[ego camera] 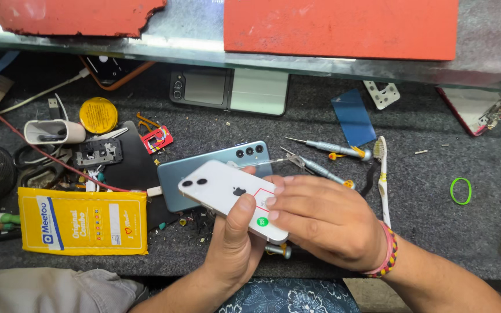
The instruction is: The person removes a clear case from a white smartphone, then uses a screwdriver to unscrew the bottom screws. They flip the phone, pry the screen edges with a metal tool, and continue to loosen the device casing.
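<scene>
A white phone (218, 185) lies back side up in my left hand (234, 246), whose thumb presses on its rear near a red-edged sticker. My right hand (320, 214) rests over the phone's lower end, fingertips touching the sticker and a small green round label. Under the white phone, a grey-blue phone (204, 165) lies back up on the dark felt mat (424, 220), connected to a cable at its left end. My right wrist wears a braided pink and yellow band.
Two screwdrivers (329, 149) and a white toothbrush (382, 174) lie right of the phones. A yellow packet (82, 221), a yellow round tin (98, 115), a folding phone (230, 91), a blue film piece (353, 117), a green rubber band (460, 190) and red mats (343, 26) on a glass shelf surround them.
</scene>
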